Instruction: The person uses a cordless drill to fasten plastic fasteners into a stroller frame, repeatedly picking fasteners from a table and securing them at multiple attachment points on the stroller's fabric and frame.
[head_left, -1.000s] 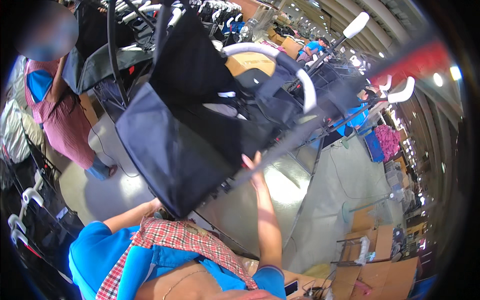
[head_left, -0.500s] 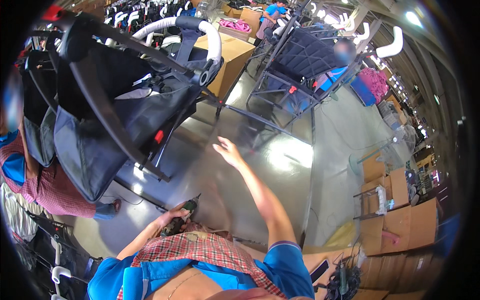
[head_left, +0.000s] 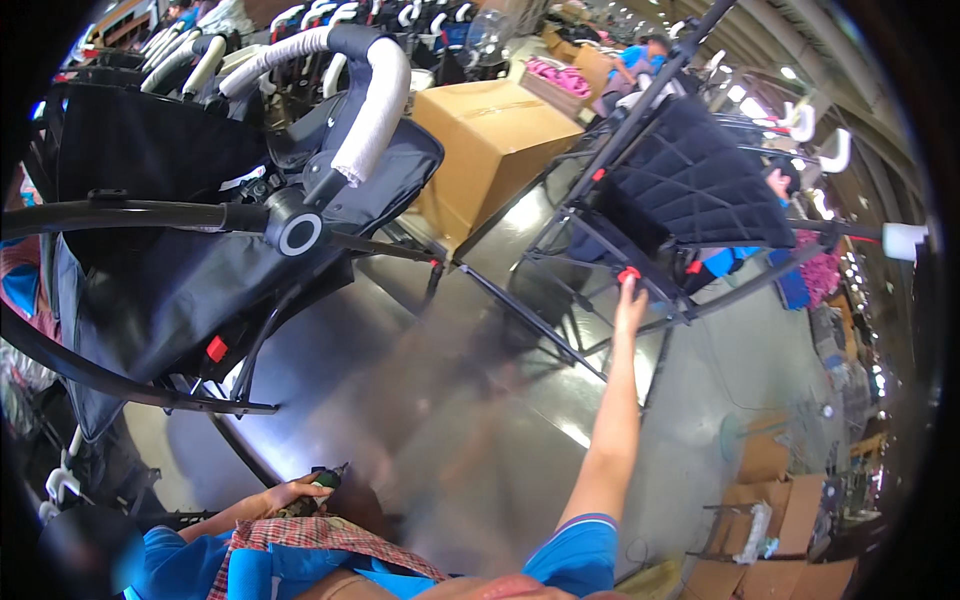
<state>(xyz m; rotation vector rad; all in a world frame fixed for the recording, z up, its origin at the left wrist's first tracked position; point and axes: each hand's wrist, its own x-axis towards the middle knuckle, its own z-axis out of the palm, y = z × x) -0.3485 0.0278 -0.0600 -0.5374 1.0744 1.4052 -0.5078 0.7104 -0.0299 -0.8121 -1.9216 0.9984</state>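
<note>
My left hand point(head_left: 283, 495) is wrapped round a dark green power screwdriver point(head_left: 324, 482), low at the left near my apron; the bit points up and to the right. My right arm is stretched out ahead. The fingers of my right hand point(head_left: 631, 308) are closed at a red catch point(head_left: 628, 275) on the black frame of a stroller with a quilted dark seat point(head_left: 690, 180). At the left stands another black stroller point(head_left: 190, 290), with a white-wrapped handlebar point(head_left: 380, 110) and a round dark hinge; neither hand touches it.
A large closed cardboard box point(head_left: 490, 140) stands between the strollers. A dark rail point(head_left: 530, 315) runs along the floor. Open cartons point(head_left: 770, 510) stand at the lower right. Co-workers are at the left edge, at the far back point(head_left: 640, 65) and behind the right stroller.
My right hand has moved forward and right, from over the floor to the red catch on the right stroller. My view has shifted; the screwdriver stays in my left hand.
</note>
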